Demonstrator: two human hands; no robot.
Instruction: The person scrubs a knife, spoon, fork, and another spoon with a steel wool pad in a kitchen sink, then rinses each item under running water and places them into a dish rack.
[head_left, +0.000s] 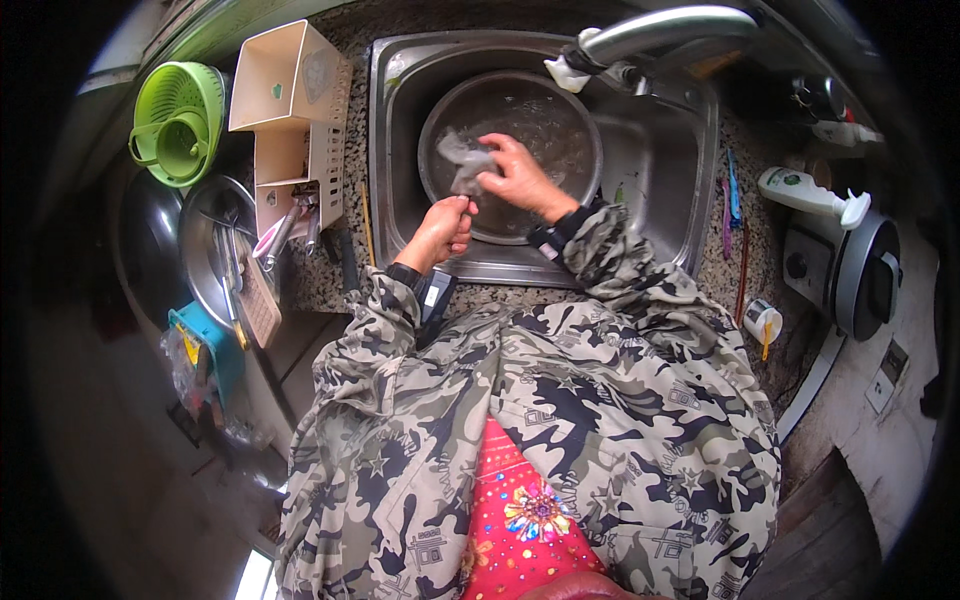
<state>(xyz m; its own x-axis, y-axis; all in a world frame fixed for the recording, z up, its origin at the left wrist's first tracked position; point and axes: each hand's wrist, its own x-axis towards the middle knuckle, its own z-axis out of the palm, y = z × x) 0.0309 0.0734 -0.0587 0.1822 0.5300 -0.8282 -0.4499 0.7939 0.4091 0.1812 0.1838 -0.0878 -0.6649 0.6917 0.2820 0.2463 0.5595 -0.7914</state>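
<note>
My left hand (443,232) is closed in a pinch over the near-left rim of a round metal basin (428,165) in the sink. Its fingertips meet the lower end of a thin, crumpled, translucent whitish film (464,162) that looks like a plastic bag. Just right of it, my right hand (522,180) holds the same film between thumb and fingers, above the basin. Murky water (545,130) with small bits in it fills part of the basin. What lies under my fingers is hidden.
A metal sink (665,215) surrounds the basin, with a faucet (670,35) overhead at the back right. On the left stand a beige utensil rack (270,90), green strainers (180,120) and a metal bowl (205,205). A white spray bottle (805,192) and a small white tub (762,318) are at right.
</note>
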